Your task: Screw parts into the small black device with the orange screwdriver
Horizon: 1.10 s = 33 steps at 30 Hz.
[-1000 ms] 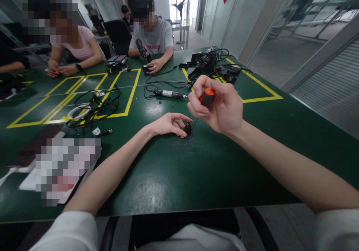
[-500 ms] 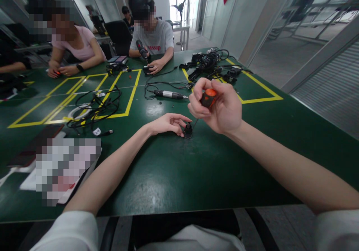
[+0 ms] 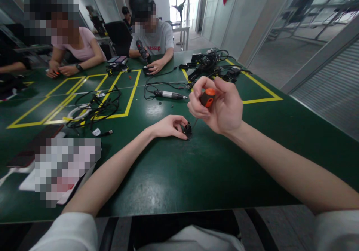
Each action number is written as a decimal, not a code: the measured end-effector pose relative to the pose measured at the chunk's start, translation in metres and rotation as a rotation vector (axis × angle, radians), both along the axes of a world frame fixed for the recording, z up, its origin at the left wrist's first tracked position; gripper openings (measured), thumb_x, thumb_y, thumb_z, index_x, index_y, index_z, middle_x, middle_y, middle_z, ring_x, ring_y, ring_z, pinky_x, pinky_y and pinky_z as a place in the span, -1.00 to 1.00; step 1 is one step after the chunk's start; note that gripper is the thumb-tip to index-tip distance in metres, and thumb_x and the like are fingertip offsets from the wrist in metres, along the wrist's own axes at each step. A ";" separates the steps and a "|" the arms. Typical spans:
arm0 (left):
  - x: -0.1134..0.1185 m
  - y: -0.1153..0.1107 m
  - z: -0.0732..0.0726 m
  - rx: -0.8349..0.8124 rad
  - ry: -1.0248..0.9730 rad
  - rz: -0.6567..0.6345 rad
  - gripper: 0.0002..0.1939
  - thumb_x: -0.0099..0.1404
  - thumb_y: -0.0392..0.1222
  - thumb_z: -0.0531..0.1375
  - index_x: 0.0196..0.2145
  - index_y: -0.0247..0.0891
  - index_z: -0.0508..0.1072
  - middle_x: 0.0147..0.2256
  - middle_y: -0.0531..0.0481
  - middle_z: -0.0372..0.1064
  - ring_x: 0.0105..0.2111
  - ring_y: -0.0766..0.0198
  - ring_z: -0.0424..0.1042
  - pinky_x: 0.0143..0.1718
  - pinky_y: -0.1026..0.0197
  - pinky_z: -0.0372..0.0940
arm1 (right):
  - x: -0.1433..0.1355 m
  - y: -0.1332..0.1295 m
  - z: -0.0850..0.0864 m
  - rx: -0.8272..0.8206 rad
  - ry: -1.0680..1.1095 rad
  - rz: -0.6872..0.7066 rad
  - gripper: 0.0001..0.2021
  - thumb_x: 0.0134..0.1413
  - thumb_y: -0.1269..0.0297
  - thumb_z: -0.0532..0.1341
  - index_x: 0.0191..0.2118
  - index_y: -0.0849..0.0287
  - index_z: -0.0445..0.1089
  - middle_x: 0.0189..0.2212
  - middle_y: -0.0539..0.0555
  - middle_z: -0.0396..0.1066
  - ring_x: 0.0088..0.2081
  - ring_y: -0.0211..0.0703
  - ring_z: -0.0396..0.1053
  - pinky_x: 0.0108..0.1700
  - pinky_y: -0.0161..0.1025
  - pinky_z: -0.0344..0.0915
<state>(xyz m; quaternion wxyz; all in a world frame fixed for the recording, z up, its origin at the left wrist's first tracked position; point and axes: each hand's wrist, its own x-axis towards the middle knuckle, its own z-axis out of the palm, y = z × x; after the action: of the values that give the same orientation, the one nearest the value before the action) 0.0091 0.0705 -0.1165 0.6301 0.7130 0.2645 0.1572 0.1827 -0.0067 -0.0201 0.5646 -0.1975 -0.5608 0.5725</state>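
My right hand (image 3: 226,109) is raised over the table, its fingers wrapped round the orange and black handle of a screwdriver (image 3: 208,98). The thin shaft slants down and left from the handle, and its tip is hidden behind the small part below. That part (image 3: 188,131) is black and roundish, with a short tube rising from its top, and it rests on the green table (image 3: 179,168). From the left, my left hand (image 3: 169,126) grips it between thumb and fingers.
An electric screwdriver (image 3: 170,94) with a cord lies beyond my hands. Tangled black cables sit at the back right (image 3: 209,62) and at the left (image 3: 112,107). A phone (image 3: 36,148) lies at the left edge. Two co-workers sit across the table, one holding a power driver (image 3: 142,49).
The fingers of my left hand have closed in on the black part. The screwdriver handle has turned a little in my right hand, which stays almost in place.
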 end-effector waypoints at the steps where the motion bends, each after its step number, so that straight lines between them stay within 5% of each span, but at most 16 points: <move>1: 0.000 0.000 0.000 0.001 0.005 -0.002 -0.52 -0.08 -0.25 0.53 -0.19 -0.35 0.52 -0.30 -0.01 0.57 -0.45 0.42 0.47 -0.38 0.35 0.34 | 0.000 0.000 0.000 0.002 0.002 -0.008 -0.64 0.31 -0.09 0.16 -0.37 0.07 0.19 -0.68 -0.17 0.06 -0.66 -0.32 -0.04 -0.61 -0.35 -0.02; 6: -0.001 0.001 0.001 0.004 0.053 -0.026 -0.47 0.00 -0.23 0.49 -0.04 -0.38 0.57 -0.25 -0.07 0.60 -0.44 0.41 0.46 -0.35 0.34 0.33 | -0.001 0.002 0.001 0.043 0.049 -0.012 -0.69 0.29 0.05 0.20 -0.39 0.08 0.15 -0.61 -0.12 0.21 -0.64 -0.32 0.08 -0.58 -0.35 0.08; 10: 0.000 0.001 0.000 -0.009 0.011 -0.010 -0.39 -0.06 -0.26 0.52 -0.01 -0.34 0.55 -0.13 -0.12 0.59 -0.43 0.41 0.48 -0.33 0.32 0.36 | -0.002 0.003 0.000 0.025 0.042 0.004 -0.60 0.31 -0.01 0.19 -0.47 0.08 0.12 -0.65 -0.12 0.11 -0.64 -0.31 0.06 -0.59 -0.33 0.08; 19: 0.000 0.001 0.000 -0.013 -0.006 0.019 -0.51 -0.07 -0.24 0.53 -0.18 -0.34 0.50 -0.23 -0.05 0.57 -0.43 0.40 0.49 -0.37 0.33 0.35 | 0.001 0.001 -0.001 -0.002 0.077 0.061 -0.67 0.29 0.00 0.19 -0.39 0.06 0.16 -0.63 -0.14 0.10 -0.64 -0.29 0.05 -0.60 -0.33 0.09; 25: 0.000 0.001 0.001 -0.018 0.002 0.015 -0.51 -0.07 -0.26 0.53 -0.16 -0.34 0.52 -0.23 -0.05 0.58 -0.44 0.41 0.48 -0.38 0.34 0.35 | -0.002 0.003 -0.001 -0.028 0.021 -0.007 -0.58 0.29 -0.09 0.17 -0.47 0.06 0.15 -0.65 -0.12 0.04 -0.64 -0.28 0.01 -0.62 -0.31 0.05; 33: -0.001 0.000 0.001 -0.030 -0.001 0.019 -0.51 -0.06 -0.21 0.54 -0.17 -0.37 0.53 -0.27 -0.05 0.58 -0.45 0.42 0.46 -0.36 0.33 0.34 | 0.002 0.002 -0.002 0.000 0.087 0.037 -0.70 0.25 0.01 0.21 -0.37 0.05 0.17 -0.64 -0.15 0.11 -0.64 -0.29 0.05 -0.60 -0.34 0.07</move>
<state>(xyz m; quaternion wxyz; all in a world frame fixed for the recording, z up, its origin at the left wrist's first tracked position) 0.0084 0.0708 -0.1156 0.6391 0.7009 0.2734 0.1598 0.1849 -0.0043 -0.0218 0.5778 -0.1621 -0.5391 0.5910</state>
